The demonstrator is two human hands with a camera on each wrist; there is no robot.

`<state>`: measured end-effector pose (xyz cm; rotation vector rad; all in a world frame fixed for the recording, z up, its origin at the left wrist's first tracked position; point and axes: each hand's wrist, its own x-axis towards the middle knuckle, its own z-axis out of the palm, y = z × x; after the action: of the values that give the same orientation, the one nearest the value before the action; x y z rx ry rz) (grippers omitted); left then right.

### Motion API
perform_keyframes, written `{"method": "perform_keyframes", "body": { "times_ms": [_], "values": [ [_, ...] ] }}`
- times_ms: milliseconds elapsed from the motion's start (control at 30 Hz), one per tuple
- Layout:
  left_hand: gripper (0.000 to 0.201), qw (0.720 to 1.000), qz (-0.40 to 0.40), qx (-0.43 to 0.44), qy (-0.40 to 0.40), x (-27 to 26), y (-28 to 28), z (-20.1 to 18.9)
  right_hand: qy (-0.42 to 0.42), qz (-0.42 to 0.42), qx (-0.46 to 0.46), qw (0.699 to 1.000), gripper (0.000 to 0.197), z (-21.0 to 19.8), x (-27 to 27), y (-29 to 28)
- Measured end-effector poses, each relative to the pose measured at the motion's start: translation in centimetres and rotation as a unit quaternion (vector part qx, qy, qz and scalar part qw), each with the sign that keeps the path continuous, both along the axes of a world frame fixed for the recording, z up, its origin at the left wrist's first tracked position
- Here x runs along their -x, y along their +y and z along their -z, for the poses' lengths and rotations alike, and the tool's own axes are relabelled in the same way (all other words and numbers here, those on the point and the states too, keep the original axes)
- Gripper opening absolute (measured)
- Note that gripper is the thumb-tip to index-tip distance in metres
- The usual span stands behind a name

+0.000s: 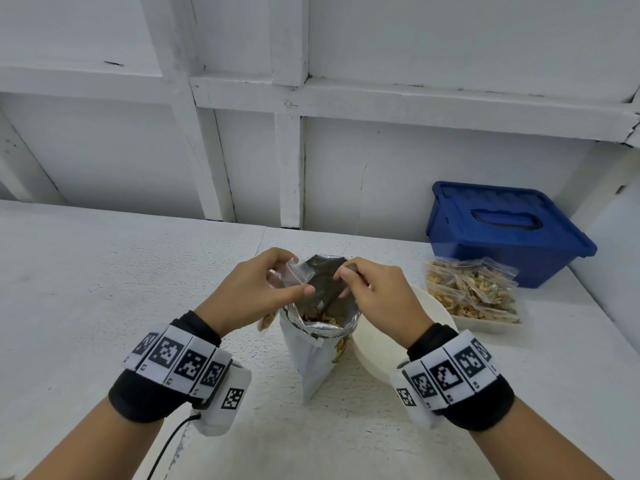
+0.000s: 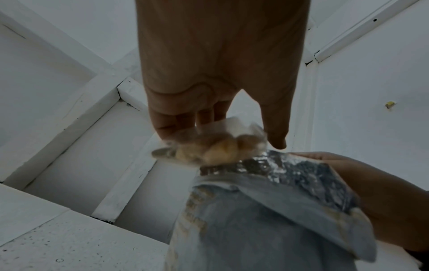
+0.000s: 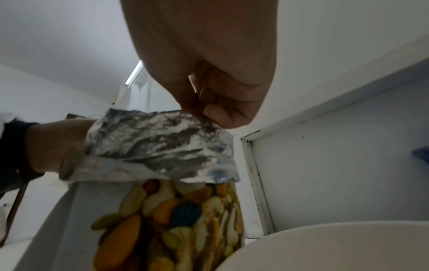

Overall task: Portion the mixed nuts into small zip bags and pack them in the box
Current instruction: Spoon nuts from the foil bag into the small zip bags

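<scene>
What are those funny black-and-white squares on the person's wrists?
Each bare hand, left hand and right hand, has a black wrist sleeve wrapped by a white band of square black-and-white code tags. A white camera block hangs under each wrist, and a thin black cable trails from the left one.

Beyond my hands I see a white-painted wall [image 1: 363, 174] framed by timber battens [image 1: 291, 168]; beneath them, a rough white tabletop [image 1: 104, 271]. A lit tube lamp [image 3: 134, 73] shows overhead.
</scene>
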<state>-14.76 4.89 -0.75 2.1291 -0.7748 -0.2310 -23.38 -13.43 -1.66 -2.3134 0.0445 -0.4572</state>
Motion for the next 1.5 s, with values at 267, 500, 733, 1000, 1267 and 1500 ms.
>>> {"method": "perform_keyframes", "body": {
  "times_ms": [267,500,733,1000,1267,1500],
  "values": [
    [0.074,1.0,0.015,-0.006,-0.016,-0.1,0.3,-0.2,-0.001,0.086,-0.124,0.989,0.024,-1.0,0.5,-1.1],
    [0.095,0.997,0.04,-0.05,-0.038,0.0,0.7,-1.6,0.006,0.168,-0.261,0.951,0.028,-0.9,0.9,-2.7],
    [0.078,0.978,0.077,-0.153,-0.121,0.1,0.9,-2.9,-0.037,0.196,-0.29,0.936,0.026,-2.0,1.4,-3.9],
    [0.056,0.963,0.078,-0.203,-0.162,0.5,0.1,-3.3,-0.1,0.221,-0.305,0.921,0.025,-4.0,1.9,-4.6],
    [0.062,0.981,0.07,-0.126,-0.128,0.7,-0.8,-2.7,-0.096,0.198,-0.307,0.926,0.024,-3.9,1.3,-3.8],
    [0.059,0.99,0.063,-0.078,-0.099,1.2,-1.3,-2.1,-0.1,0.163,-0.247,0.95,0.024,-4.5,0.7,-1.9]
  ]
}}
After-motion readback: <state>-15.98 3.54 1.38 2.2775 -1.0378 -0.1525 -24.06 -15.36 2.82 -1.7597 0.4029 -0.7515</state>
